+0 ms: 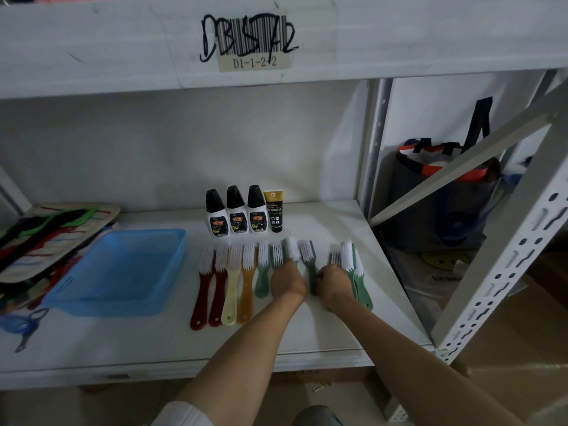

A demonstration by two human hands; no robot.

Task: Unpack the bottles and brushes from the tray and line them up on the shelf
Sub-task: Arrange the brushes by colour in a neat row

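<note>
The unpacking looks nearly over: the blue tray is sitting empty toward the left of the shelf, and the person is now evening out the row. Three bottles and a black tube are standing upright side by side near the shelf's back edge. In front of them the brushes are lying in a row, bristles toward the back, handles toward the front edge. The left hand is closing over the handle of a green brush in the middle of the row; the right hand is gripping a bunch of green brushes toward the right edge. A dark green brush is lying between the two hands. Next, I judge, the bunch needs spreading out one by one to match the row's spacing. The fingers are hiding beneath both hands, so how tightly they are clenching cannot be told; the number of brushes in the bunch is unclear, and the pile at the left edge is blurring into a tangle.
</note>
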